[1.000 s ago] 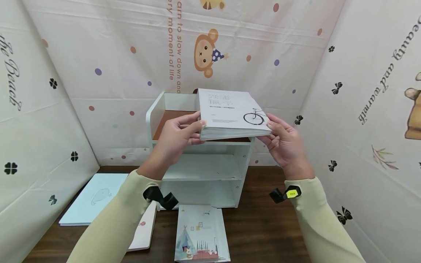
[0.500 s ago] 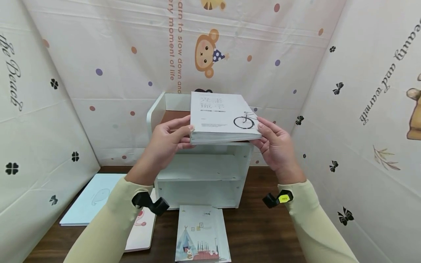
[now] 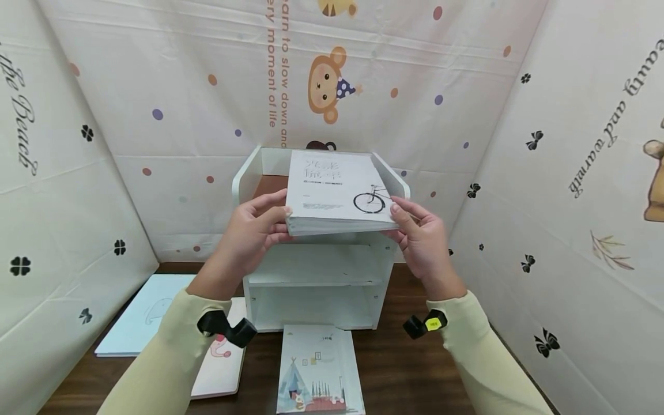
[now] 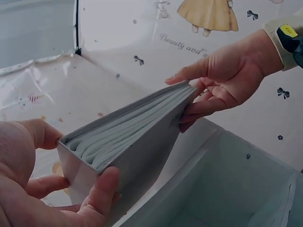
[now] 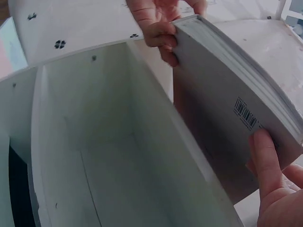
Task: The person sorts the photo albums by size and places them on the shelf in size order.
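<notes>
A thick white book (image 3: 337, 187) with a bicycle drawing on its cover is held level between both hands, above the brown top of a small white shelf unit (image 3: 316, 264). My left hand (image 3: 254, 230) grips its left edge, thumb on top and fingers beneath. The right hand (image 3: 422, 239) pinches the opposite edge the same way. In the left wrist view the page edges of the book (image 4: 128, 125) show between the two hands. A barcode is visible on the underside of the book (image 5: 208, 94) in the right wrist view, with a right fingertip pressed near it.
On the dark wooden table (image 3: 420, 369), a book with a tent picture (image 3: 319, 369) lies before the shelf. At left lie a light blue book (image 3: 140, 317) and a white book with a pink drawing (image 3: 223, 357). Patterned cloth walls (image 3: 187, 127) stand around.
Both hands have carried the book leftward and slightly down over the shelf top, so the unit's right side panel now shows. The books on the table have stayed put.
</notes>
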The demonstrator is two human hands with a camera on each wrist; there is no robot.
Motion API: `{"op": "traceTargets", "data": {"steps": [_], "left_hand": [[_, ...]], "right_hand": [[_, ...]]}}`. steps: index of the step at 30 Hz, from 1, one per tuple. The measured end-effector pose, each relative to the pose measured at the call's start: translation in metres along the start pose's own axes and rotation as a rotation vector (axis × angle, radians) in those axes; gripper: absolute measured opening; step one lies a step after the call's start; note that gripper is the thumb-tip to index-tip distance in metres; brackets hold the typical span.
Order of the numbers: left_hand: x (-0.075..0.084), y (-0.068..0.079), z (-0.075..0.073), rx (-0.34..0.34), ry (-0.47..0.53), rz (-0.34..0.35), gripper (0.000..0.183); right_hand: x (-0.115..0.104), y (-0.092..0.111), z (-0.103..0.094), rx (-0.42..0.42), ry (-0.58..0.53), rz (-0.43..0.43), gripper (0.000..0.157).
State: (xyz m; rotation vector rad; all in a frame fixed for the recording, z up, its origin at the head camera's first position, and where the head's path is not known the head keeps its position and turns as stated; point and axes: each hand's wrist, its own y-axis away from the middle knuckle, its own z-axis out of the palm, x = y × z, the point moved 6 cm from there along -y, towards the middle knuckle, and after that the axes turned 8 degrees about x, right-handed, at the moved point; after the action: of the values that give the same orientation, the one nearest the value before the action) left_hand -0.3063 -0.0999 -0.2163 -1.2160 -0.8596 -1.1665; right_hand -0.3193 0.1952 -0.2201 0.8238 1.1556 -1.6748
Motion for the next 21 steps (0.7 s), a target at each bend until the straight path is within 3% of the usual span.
{"op": "traceTargets", "data": {"steps": [6, 11, 21], "left_hand": [[-0.006, 0.001, -0.01, 0.006, 0.004, -0.023, 0.051], [-0.014, 0.003, -0.018, 0.014, -0.013, -0.048, 0.051], [-0.018, 0.005, -0.028, 0.019, -0.03, -0.048, 0.052]], "right_hand": [[0.006, 0.002, 0.004, -0.037, 0.149, -0.03, 0.054], [0.013, 0.003, 0.005, -0.066, 0.251, 0.01, 0.053], [0.02, 0.002, 0.008, -0.155, 0.217, 0.089, 0.053]]}}
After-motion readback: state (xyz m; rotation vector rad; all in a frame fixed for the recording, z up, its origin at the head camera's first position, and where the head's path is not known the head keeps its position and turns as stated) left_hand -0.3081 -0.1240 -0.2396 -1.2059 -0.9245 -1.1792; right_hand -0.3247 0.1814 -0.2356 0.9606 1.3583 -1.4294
